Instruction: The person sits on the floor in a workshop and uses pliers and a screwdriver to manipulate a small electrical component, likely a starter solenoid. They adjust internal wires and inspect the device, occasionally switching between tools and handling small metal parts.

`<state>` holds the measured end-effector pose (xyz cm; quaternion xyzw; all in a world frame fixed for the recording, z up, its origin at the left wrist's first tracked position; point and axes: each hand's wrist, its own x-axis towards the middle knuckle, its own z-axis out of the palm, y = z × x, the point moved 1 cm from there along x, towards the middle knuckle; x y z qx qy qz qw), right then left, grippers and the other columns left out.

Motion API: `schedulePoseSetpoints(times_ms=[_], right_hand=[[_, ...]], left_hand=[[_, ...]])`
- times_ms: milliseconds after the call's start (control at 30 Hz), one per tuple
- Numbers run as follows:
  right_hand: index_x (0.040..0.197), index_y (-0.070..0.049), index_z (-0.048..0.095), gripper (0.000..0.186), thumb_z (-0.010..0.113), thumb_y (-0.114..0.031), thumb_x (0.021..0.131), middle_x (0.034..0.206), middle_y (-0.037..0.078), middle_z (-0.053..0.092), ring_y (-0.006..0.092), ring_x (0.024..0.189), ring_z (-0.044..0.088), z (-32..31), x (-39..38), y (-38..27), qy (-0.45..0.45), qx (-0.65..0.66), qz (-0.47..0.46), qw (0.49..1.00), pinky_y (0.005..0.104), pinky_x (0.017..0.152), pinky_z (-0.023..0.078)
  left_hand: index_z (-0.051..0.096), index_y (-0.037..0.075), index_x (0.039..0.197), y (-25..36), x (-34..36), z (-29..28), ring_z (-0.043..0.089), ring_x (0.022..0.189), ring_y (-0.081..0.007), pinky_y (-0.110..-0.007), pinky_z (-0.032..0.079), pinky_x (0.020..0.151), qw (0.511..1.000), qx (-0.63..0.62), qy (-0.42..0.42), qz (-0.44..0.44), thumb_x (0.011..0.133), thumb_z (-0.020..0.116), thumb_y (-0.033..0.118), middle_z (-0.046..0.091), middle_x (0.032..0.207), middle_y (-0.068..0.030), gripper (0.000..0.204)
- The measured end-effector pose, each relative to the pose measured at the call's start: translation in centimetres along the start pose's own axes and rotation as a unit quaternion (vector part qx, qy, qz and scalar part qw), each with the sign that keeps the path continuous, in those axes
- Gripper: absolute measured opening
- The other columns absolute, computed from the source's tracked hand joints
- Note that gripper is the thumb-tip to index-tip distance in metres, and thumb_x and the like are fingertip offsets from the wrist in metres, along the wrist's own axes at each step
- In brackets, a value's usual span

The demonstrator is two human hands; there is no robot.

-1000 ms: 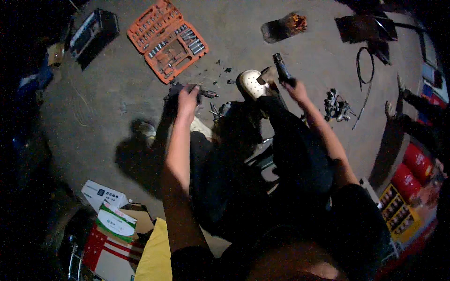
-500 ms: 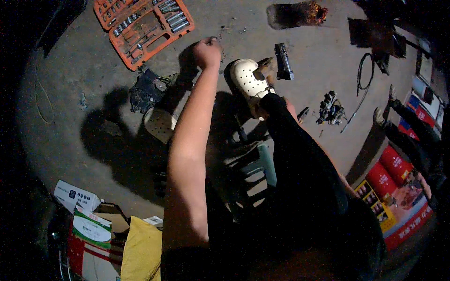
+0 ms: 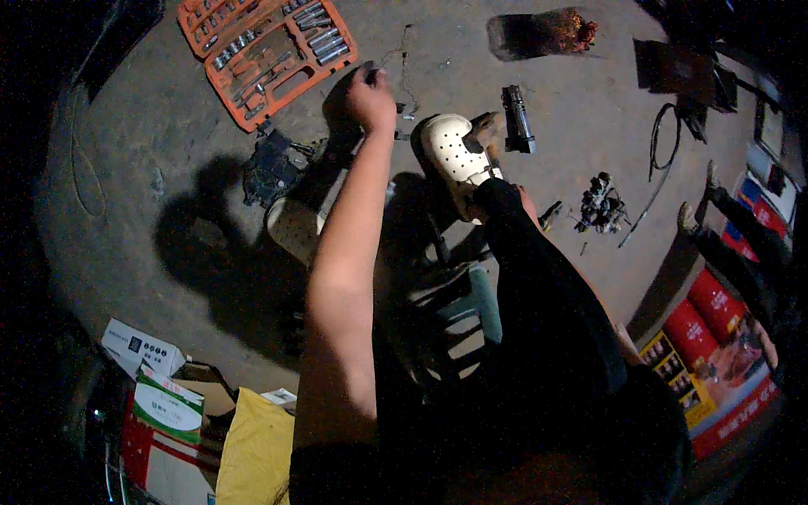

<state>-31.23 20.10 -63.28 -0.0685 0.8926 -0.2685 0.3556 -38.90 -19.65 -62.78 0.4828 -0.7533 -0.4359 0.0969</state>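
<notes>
Small dark part (image 3: 370, 71), pinched in the closed fingertips of the left hand (image 3: 370, 97), sits at about eleven o'clock, just right of the orange socket case (image 3: 269, 46). Half a second ago that hand was lower, nearer the white clog (image 3: 454, 151); now the arm stretches further out over the concrete floor (image 3: 151, 151). Right hand is hidden, so its fingers cannot be told. Black tool (image 3: 516, 118) lies at one o'clock.

You're over a bare concrete floor (image 3: 168, 168). On it: open orange socket set case (image 3: 265, 52) top left, dark engine part (image 3: 271, 167) below it, black cylindrical tool (image 3: 517, 119), small cluster of metal parts (image 3: 599, 202), cardboard boxes (image 3: 156, 379) lower left.
</notes>
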Motion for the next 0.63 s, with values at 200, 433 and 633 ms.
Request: schedulePoseSetpoints(times_ms=[200, 433, 633], right_hand=[[0.109, 0.004, 0.048, 0.040, 0.057, -0.023, 0.080, 0.101, 0.025, 0.051, 0.0427, 0.095, 0.050, 0.4, 0.2, 1.2, 0.022, -0.013, 0.019, 0.999, 0.0440, 0.078, 0.043], [0.102, 0.006, 0.050, 0.040, 0.056, -0.029, 0.084, 0.089, 0.025, 0.056, 0.0403, 0.082, 0.055, -0.2, -0.4, -4.5, 0.054, 0.016, 0.066, 0.996, 0.0412, 0.069, 0.044], [0.105, 0.006, 0.051, 0.045, 0.056, -0.033, 0.084, 0.096, 0.027, 0.058, 0.0387, 0.087, 0.057, 2.2, -0.2, -3.3, 0.137, 0.149, 0.126, 0.971, 0.0408, 0.072, 0.046]], left_hand=[[0.053, 0.002, 0.107, 3.5, -3.9, -0.7, 0.043, 0.108, -0.0351, -0.048, 0.036, 0.090, 0.971, 0.206, -0.025, 0.116, 0.071, 0.072, 0.033, 0.051, 0.107, -0.0172, 0.050], [0.060, 0.003, 0.099, 1.1, -4.6, 1.5, 0.044, 0.109, -0.0346, -0.045, 0.038, 0.089, 0.965, 0.232, -0.092, 0.078, 0.070, 0.073, 0.031, 0.054, 0.104, -0.0173, 0.042], [0.058, 0.004, 0.103, 2.2, -3.8, 1.5, 0.047, 0.107, -0.0377, -0.045, 0.039, 0.087, 0.944, 0.197, -0.160, 0.212, 0.082, 0.058, 0.025, 0.056, 0.105, -0.0202, 0.030]])
